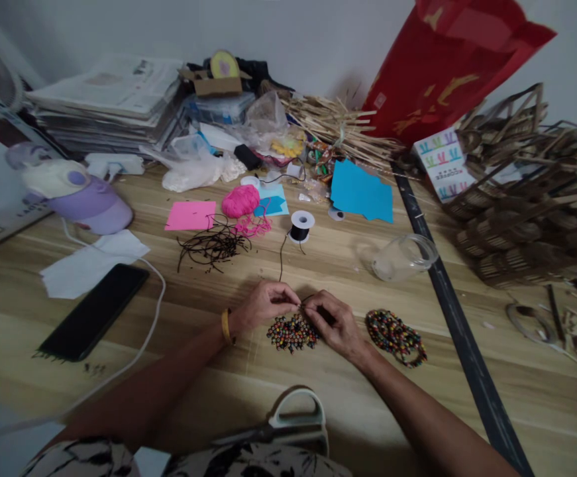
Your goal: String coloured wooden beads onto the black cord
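My left hand (273, 302) and my right hand (334, 320) meet at the middle of the table, fingertips pinched close together. Between them runs a thin dark cord; whether a bead is also pinched there is too small to tell. Just below the fingertips lies a pile of multicoloured beads (292, 333). Right of my right hand rest coiled strings of similar beads (396, 338). A white spool of black cord (300, 228) stands beyond my hands, its loose end trailing toward my left hand. Cut pieces of dark cord (213, 244) lie in a tangle to the left.
Scissors (298, 419) lie at the near edge by my body. A phone (94, 311) and white cable (156, 311) are on the left. A glass jar (403, 257) lies right, near a dark strip (460, 331). Pink yarn (240, 201) and blue paper (362, 191) sit farther back.
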Motion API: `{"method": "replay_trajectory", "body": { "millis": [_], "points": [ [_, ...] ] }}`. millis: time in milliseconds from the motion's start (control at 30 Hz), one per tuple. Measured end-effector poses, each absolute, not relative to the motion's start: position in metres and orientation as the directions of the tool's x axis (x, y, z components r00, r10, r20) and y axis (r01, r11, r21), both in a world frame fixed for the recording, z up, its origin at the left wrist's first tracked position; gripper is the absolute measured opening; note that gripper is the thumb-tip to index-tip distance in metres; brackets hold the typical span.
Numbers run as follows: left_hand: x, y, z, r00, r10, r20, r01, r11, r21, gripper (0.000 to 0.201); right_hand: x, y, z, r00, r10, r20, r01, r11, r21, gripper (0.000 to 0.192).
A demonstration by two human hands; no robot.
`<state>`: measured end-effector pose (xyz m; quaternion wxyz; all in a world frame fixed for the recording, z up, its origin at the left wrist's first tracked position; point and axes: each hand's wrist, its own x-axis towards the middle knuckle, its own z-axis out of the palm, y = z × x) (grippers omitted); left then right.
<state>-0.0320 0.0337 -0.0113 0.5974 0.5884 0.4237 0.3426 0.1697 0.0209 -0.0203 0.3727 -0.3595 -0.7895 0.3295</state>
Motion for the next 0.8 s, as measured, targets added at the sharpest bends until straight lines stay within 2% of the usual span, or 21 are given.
{"method": "replay_trajectory", "body": {
  "millis": [800],
  "points": [
    [-0.0324,0.0343,-0.0122,0.426,0.901,-0.079,0.080,0.049,0.996,0.017,0.1694,0.0201,-0.0198,-0.461,0.816,0.348,0.312,0.516,-0.797,0.013]
  ]
}}
